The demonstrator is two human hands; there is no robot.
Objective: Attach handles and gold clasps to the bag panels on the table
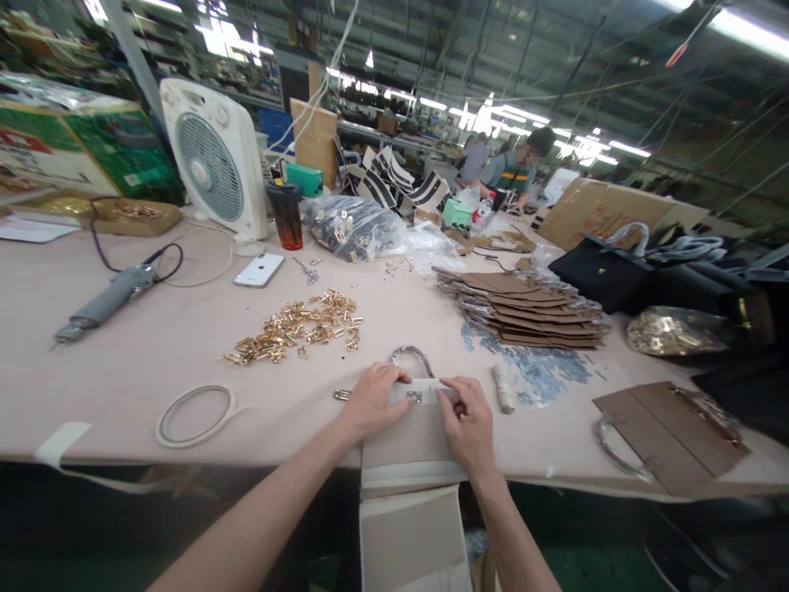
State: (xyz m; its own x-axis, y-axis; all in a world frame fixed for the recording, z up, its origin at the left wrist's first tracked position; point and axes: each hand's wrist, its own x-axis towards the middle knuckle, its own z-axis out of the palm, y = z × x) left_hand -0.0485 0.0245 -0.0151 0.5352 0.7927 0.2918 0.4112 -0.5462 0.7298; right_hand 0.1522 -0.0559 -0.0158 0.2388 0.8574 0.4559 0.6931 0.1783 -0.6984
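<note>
A beige bag panel [403, 448] lies at the table's front edge and hangs over it, with a pale strip [425, 386] across its upper end. My left hand [374, 401] grips the left end of that strip, its thumb reaching to a small metal plate [416, 396]. At the right end, my right hand [469, 418] pinches the panel's edge between thumb and fingers. A wrapped bag handle [412, 353] arches up just behind the strip. Close to my left hand lies a small metal fitting [341, 395]. A pale rolled bundle [503, 388] rests to the right of my right hand.
Gold-coloured fittings [302, 325] are heaped behind my left hand, near a tape roll [196, 415] and an electric screwdriver [111, 300]. Brown panels [523, 304] are stacked beyond thin metal plates [546, 374]. A fan [213, 160] stands at back left; a person [514, 168] works further back.
</note>
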